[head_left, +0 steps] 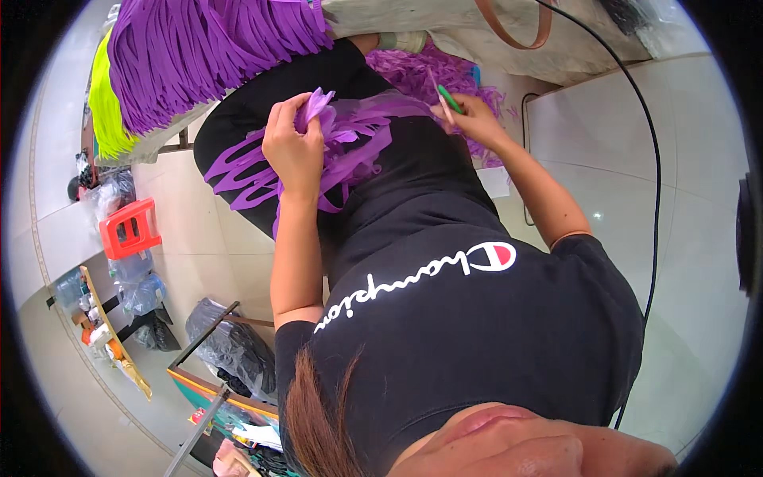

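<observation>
My left hand (pixel 294 149) is closed, with a bunch of purple strips (pixel 319 103) pinched between its fingers and thumb. More loose purple strips (pixel 246 171) hang from it and spread over my black-clad lap. Further right, my right hand (pixel 470 119) is closed around a slim tool with a green handle (pixel 450 99); a pale, narrow part of it shows by the fingers, but its exact kind is unclear. A stretch of thin purple material (pixel 389 105) runs across my lap between the two hands.
A thick purple fringe (pixel 199 63) hangs over the table edge at far left, beside yellow-green strips (pixel 107 103). Purple scraps (pixel 429 67) are heaped beyond my right hand. A red plastic stool (pixel 129 229) stands left; a black cable (pixel 653 159) runs down the right.
</observation>
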`<state>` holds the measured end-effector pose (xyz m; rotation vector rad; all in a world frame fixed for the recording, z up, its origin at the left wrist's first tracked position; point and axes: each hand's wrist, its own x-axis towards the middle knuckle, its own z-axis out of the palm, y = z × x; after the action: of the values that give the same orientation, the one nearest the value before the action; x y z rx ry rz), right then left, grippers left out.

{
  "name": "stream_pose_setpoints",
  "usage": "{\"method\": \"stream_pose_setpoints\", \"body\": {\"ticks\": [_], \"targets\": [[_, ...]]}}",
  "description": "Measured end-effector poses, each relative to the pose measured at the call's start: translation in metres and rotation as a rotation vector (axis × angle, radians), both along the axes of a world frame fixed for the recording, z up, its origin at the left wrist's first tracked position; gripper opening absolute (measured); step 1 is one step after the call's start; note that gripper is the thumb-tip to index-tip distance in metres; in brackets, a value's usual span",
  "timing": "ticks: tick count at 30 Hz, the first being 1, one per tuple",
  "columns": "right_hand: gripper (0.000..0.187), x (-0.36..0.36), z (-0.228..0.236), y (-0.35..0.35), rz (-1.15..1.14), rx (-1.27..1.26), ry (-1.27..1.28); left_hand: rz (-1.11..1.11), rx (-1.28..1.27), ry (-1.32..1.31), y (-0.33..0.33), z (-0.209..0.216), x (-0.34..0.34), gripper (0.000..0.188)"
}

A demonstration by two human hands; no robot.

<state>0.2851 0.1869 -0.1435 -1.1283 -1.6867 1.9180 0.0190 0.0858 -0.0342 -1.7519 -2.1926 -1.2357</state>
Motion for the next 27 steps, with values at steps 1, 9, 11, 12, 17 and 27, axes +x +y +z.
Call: {"method": "stream_pose_setpoints", "body": {"ticks": [1, 9, 11, 12, 17, 27], "targets": [[0.032, -0.006, 0.001, -0.001, -0.146, 0.309, -0.019, -0.004, 0.004, 0.004, 0.000, 0.000, 0.000, 0.015], [0.033, -0.038, -0.049, 0.044, -0.094, 0.441, 0.070, -0.039, 0.018, -0.114, 0.003, 0.005, 0.004, 0.015], [0.035, -0.030, -0.023, 0.073, -0.124, 0.699, -0.105, -0.021, 0.012, -0.146, -0.002, 0.007, -0.001, 0.016], [0.036, -0.025, -0.006, 0.084, -0.118, 0.824, -0.174, 0.000, -0.020, -0.196, -0.005, 0.008, -0.002, 0.016], [0.039, -0.025, 0.025, 0.116, -0.099, 1.154, -0.180, -0.010, 0.007, -0.311, -0.002, -0.001, -0.003, 0.016], [0.037, -0.033, 0.031, 0.125, 0.105, 1.219, -0.345, -0.008, -0.005, -0.307, -0.005, 0.004, 0.001, 0.016]]}}
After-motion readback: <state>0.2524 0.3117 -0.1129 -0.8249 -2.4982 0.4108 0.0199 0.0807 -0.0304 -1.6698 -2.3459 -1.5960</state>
